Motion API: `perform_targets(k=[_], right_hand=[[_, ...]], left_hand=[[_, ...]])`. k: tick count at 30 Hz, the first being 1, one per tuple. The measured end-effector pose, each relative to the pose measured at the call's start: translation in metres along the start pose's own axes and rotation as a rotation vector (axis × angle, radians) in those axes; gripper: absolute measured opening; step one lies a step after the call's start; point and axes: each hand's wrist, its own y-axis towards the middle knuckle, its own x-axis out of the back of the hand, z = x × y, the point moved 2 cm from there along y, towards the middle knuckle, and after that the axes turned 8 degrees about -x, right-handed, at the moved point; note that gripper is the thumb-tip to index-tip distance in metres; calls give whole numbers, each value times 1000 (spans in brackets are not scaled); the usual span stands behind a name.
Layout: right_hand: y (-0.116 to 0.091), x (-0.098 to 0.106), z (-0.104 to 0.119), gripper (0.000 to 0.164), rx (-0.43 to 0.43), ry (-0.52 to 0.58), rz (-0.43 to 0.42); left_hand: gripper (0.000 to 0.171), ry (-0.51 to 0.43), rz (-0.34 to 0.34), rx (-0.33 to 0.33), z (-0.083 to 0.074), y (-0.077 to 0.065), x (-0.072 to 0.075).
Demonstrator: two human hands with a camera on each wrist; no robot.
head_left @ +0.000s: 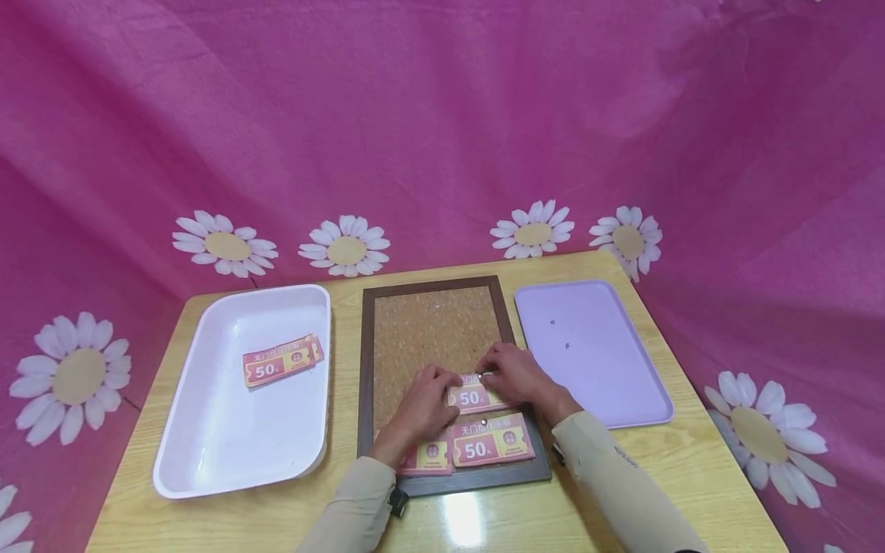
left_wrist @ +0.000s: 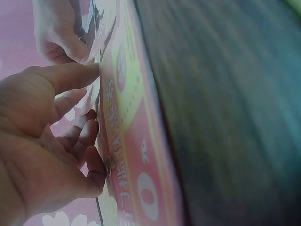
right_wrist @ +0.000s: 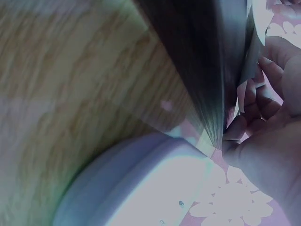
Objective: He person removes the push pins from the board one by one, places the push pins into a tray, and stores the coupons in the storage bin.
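A pink-and-yellow 50 coupon [head_left: 470, 397] lies over the lower half of a framed cork board [head_left: 429, 330]. My left hand [head_left: 423, 403] holds its left edge, fingertips on the paper. At the upper right of that coupon, my right hand [head_left: 517, 374] grips the edge with thumb and curled fingers. A small pin head [head_left: 480, 376] shows right at the right fingertips. Below, a second coupon [head_left: 494, 442] has a pin [head_left: 484, 422] at its top edge. Another coupon [head_left: 427, 458], at lower left, is partly hidden under my left wrist.
A white tub [head_left: 235, 461] on the left holds a small stack of coupons [head_left: 280, 361]. At the right stands a purple tray [head_left: 601, 346] with two tiny dark pins [head_left: 568, 346]. All sit on a wooden table [head_left: 705, 476] before a pink flowered cloth [head_left: 442, 153].
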Motion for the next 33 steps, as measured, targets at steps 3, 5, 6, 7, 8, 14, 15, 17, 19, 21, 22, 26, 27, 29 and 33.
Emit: perform_targets(k=[3,5,6,7,8,14,15,17,19,21,22,26,27,29,33], right_hand=[[0,1,0,15,3,-2,2],[0,1,1,14,4,-1,5],[0,1,0,14,5,3,5],[0,1,0,14,6,6,4],[0,1,0,14,3,8,6],[1,0,-2,15,-6,13,4],[1,0,-2,15,-6,14,2],[1,0,-2,14,-3,13,-4],[1,0,-2,13,-2,15,-8],[1,0,-1,12,-7,17,-8],[1,0,-1,11,-5,15,-8],[3,1,1,7,-12,11,9],[3,2,1,7,-11,9,11],[3,3,3,6,-10,-1,19],[4,6,5,7,7,-20,21]], left_hand=[[37,0,-3,-1,0,0,1],[37,1,-4,2,0,0,1],[37,2,-5,2,0,0,1],[37,3,-5,2,0,0,0],[37,2,-6,3,0,0,0],[35,-1,-3,12,-1,0,0],[35,0,-2,13,-1,0,1],[35,-1,-3,15,-1,0,1],[35,-8,-6,16,-1,0,1],[35,-12,-5,20,-2,0,1],[35,-14,-6,20,-2,0,1],[36,-16,-5,23,-2,0,1],[36,-17,-5,21,-2,0,1],[36,-18,0,27,-2,0,1],[36,-20,11,46,-3,1,1]])
